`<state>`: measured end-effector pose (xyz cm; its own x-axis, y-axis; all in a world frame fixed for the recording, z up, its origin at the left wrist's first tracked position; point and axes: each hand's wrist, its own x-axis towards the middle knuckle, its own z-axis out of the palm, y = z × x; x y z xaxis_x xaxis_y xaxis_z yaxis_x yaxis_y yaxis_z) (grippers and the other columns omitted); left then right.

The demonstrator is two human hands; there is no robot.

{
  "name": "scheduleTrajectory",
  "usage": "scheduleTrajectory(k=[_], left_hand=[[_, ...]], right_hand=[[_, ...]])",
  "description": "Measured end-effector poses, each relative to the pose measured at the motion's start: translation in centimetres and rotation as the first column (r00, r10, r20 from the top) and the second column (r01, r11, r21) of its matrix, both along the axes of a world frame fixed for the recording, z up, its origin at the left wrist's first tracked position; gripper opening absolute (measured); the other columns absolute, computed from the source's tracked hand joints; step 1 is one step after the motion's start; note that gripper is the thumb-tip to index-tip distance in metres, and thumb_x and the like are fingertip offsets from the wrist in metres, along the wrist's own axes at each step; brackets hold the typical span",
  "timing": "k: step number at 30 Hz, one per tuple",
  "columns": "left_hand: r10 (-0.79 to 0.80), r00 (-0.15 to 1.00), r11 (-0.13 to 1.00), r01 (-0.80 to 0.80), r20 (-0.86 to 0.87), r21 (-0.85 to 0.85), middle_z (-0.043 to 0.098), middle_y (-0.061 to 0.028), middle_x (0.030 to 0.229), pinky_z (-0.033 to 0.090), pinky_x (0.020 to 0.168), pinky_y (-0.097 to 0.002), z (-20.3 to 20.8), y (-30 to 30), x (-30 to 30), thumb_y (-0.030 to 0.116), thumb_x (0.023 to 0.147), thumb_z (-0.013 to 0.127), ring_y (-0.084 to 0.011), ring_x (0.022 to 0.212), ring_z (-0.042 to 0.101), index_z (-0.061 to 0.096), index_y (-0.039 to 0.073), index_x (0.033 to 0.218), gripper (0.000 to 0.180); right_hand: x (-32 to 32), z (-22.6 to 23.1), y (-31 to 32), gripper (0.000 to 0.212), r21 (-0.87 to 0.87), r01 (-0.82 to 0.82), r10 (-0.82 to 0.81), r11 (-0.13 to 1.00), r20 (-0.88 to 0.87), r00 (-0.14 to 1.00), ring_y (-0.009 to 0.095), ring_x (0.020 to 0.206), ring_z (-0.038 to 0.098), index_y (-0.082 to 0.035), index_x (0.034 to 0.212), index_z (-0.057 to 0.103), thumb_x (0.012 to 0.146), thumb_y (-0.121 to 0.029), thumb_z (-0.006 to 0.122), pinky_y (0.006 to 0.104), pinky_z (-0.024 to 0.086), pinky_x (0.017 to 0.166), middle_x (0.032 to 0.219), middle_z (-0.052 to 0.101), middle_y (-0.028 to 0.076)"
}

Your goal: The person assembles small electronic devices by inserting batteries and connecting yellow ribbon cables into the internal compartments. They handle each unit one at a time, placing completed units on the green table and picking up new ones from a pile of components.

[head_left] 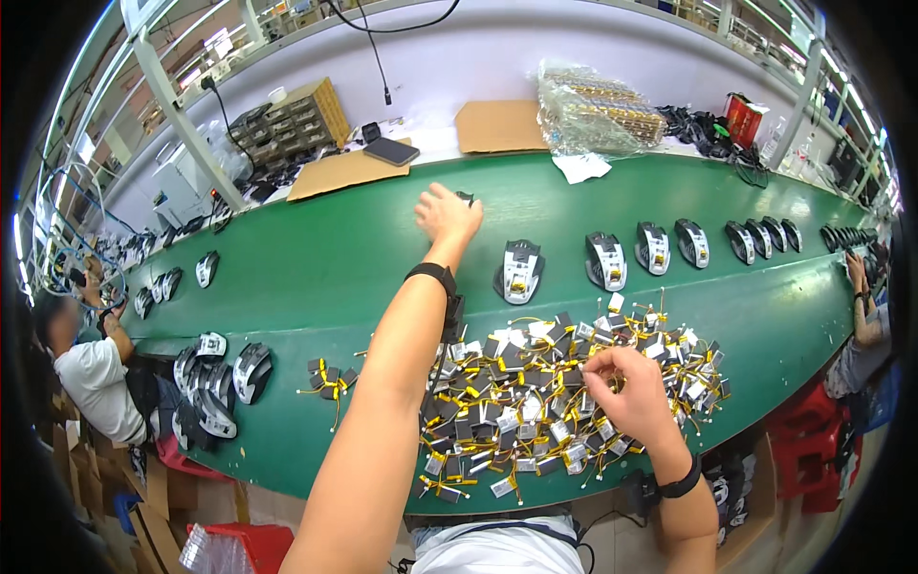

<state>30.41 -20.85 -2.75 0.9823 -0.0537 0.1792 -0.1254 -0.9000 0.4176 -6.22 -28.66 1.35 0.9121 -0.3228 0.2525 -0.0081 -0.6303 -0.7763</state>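
My left hand (448, 214) reaches to the far part of the green bench, its fingers curled over a dark computer mouse (466, 197) that is mostly hidden beneath it. Closer in, my right hand (629, 392) is over a heap of small battery packs (516, 359) with yellow tape and thin wires. Its thumb and fingertips come together in a pinch; what lies between them is too small to make out. Between and beyond my hands, an opened mouse (519, 272) with a grey and black shell rests on the bench, and another one (605, 261) sits to its right.
More opened mice (653, 248) line the green bench (316, 249) toward the right. Stacked mice (206, 383) lie at the left beside a small battery cluster (330, 380). Cardboard (497, 126), a phone (391, 150) and bubble-wrapped trays (598, 110) are behind. Co-workers sit at both ends.
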Motion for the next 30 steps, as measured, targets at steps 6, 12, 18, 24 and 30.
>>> scheduleTrajectory(k=[6, 12, 18, 24, 30], left_hand=[[-0.015, 0.975, 0.994, 0.039, -0.223, 0.104, 0.042, -0.0214, 0.142, 0.034, 0.107, -0.0519, -1.5, -0.7, 0.7, 0.069, 0.068, 0.069, -0.0396, 0.133, 0.037, 0.039, -0.003, 0.138, 0.105], [-0.089, 0.992, 0.977, 0.069, -0.092, -0.201, 0.064, -0.0189, 0.111, 0.051, 0.087, -0.0372, -1.6, 1.2, 2.1, 0.037, 0.063, 0.080, -0.0289, 0.100, 0.064, 0.057, -0.006, 0.116, 0.072], [-0.671, 0.725, 0.235, 0.011, -0.153, -0.972, 0.063, -0.0048, 0.076, 0.046, 0.056, -0.0289, 6.6, 4.4, -3.7, 0.029, 0.072, 0.078, -0.0142, 0.065, 0.059, 0.064, 0.006, 0.092, 0.034], [-0.708, 0.703, 0.013, -0.074, -0.061, -0.997, 0.061, -0.0087, 0.090, 0.048, 0.063, -0.0288, 14.1, 13.1, -17.1, 0.040, 0.090, 0.058, -0.0158, 0.071, 0.059, 0.055, -0.003, 0.120, 0.053], [-0.729, 0.673, -0.107, -0.290, -0.123, -0.951, 0.058, -0.0163, 0.110, 0.048, 0.072, -0.0344, 11.8, 19.7, -26.4, 0.043, 0.086, 0.056, -0.0215, 0.083, 0.055, 0.038, -0.010, 0.137, 0.075]], right_hand=[[-1.8, -0.1, -0.2, 0.010, 0.694, 0.009, -0.005, 0.720, -0.008, 1.000, 0.009, 0.077, 0.060, 0.000, 0.092, 0.063, 0.084, -0.003, 0.068, 0.0242, 0.050, 0.073, 0.085, 0.065, 0.002], [-1.9, 0.7, 1.2, 0.012, 0.865, -0.118, 0.020, 0.488, 0.124, 0.992, 0.015, 0.086, 0.065, -0.002, 0.099, 0.057, 0.088, 0.001, 0.062, 0.0267, 0.050, 0.080, 0.092, 0.063, 0.006], [-2.3, 0.5, 2.7, 0.013, 0.928, -0.141, -0.044, 0.346, 0.166, 0.985, 0.011, 0.083, 0.060, 0.000, 0.096, 0.061, 0.085, 0.001, 0.067, 0.0248, 0.049, 0.074, 0.093, 0.064, 0.006], [-2.8, 2.1, 5.9, 0.019, 0.901, -0.249, -0.002, 0.356, 0.267, 0.964, 0.014, 0.084, 0.059, 0.000, 0.093, 0.061, 0.078, 0.001, 0.072, 0.0258, 0.048, 0.076, 0.093, 0.064, 0.009], [-3.4, 1.9, 8.4, 0.019, 0.847, -0.341, 0.082, 0.408, 0.338, 0.938, 0.015, 0.082, 0.059, 0.002, 0.091, 0.060, 0.077, 0.004, 0.073, 0.0265, 0.049, 0.072, 0.090, 0.062, 0.012]])
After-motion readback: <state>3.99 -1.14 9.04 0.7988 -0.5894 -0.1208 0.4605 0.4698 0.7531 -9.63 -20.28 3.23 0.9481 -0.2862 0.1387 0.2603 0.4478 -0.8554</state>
